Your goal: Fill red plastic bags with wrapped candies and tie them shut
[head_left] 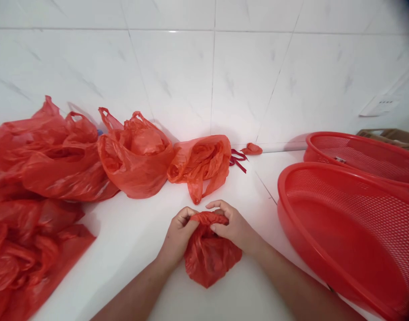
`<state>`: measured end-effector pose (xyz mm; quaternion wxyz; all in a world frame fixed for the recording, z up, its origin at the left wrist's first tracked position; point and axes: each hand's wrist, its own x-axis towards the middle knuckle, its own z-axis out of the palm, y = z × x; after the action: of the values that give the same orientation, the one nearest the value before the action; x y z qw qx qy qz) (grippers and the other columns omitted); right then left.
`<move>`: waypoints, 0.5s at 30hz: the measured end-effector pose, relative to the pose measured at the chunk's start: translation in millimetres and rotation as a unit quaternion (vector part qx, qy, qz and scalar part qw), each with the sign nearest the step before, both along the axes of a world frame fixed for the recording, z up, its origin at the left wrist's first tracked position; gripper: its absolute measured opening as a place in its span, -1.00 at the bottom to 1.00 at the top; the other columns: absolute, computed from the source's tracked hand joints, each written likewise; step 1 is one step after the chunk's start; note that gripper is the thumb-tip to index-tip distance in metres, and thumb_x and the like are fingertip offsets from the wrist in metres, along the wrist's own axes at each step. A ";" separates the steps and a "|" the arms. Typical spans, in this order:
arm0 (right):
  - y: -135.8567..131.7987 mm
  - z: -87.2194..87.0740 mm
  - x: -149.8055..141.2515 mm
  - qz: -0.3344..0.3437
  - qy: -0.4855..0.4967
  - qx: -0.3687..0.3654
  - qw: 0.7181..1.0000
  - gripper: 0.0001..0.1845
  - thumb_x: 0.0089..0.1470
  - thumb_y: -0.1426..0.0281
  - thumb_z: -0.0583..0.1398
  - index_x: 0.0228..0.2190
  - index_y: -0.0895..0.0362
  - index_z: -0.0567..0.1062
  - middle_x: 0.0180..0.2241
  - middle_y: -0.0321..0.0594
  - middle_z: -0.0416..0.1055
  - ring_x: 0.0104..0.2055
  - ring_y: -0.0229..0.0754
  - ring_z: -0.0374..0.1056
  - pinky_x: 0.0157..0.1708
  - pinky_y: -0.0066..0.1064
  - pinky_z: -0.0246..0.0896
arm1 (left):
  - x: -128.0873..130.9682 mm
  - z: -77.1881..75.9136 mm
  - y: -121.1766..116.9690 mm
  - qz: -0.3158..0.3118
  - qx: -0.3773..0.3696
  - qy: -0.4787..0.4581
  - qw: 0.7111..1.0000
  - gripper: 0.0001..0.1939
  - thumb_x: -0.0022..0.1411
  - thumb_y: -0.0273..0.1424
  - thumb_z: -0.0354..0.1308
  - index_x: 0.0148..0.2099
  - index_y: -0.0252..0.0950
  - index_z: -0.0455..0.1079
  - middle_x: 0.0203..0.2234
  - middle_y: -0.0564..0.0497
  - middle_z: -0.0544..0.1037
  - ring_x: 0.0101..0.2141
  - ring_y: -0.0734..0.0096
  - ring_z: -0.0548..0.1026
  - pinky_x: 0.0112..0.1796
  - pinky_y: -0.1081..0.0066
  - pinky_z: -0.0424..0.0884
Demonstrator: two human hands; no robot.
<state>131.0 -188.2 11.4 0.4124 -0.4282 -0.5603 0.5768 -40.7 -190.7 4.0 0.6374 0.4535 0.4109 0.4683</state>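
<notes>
Between my two hands is a small red plastic bag [211,261], its body hanging toward me over the white surface. My left hand [180,234] pinches the left side of the bag's rolled or gathered top edge. On the right side of that edge, my right hand [233,225] grips with its thumb in front, its index finger raised and curved. The bag's contents, if any, cannot be made out. Just beyond my hands lies a crumpled orange-red plastic bag [204,165] with its loop handle toward me.
A full-looking red bag [137,165] stands at the back left, beside a heap of red bags [57,156]. Two red perforated baskets [341,236] stand at right. Dark red ribbon [238,159] and a small red scrap [253,149] lie by the tiled wall [177,76].
</notes>
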 end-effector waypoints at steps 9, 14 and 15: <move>1.3 -5.7 -2.5 -0.117 -0.085 0.060 0.988 -0.70 -0.08 0.50 0.04 -0.34 0.05 0.50 -0.43 -0.34 0.45 -0.43 -0.26 0.30 -0.39 -0.41 0.17 | 8.7 4.4 -13.3 0.020 0.249 0.182 0.951 -0.84 0.05 -0.60 0.13 -0.44 -0.23 0.38 -0.34 0.00 0.43 -0.31 0.35 0.40 -0.27 0.42 0.30; 7.8 -9.3 9.0 -0.024 0.092 -0.057 0.994 -0.70 -0.12 0.48 0.10 -0.31 0.11 0.54 -0.42 -0.28 0.48 -0.44 -0.25 0.34 -0.34 -0.38 0.22 | 4.9 -1.7 -10.5 0.025 0.286 0.217 0.933 -0.81 0.05 -0.60 0.14 -0.40 -0.19 0.45 -0.32 -0.03 0.44 -0.31 0.31 0.39 -0.27 0.38 0.29; 9.0 -10.6 10.6 -0.022 0.137 -0.077 0.987 -0.72 -0.09 0.42 0.13 -0.28 0.12 0.53 -0.40 -0.24 0.49 -0.41 -0.22 0.37 -0.31 -0.35 0.24 | 3.9 -2.6 -9.6 0.029 0.294 0.231 0.927 -0.82 0.06 -0.59 0.14 -0.39 -0.18 0.45 -0.30 -0.04 0.44 -0.29 0.29 0.39 -0.25 0.37 0.30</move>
<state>141.7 -179.2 0.8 0.4633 -0.3878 -0.4427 0.6626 -36.8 -200.3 1.3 0.3491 0.7044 0.4029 0.4687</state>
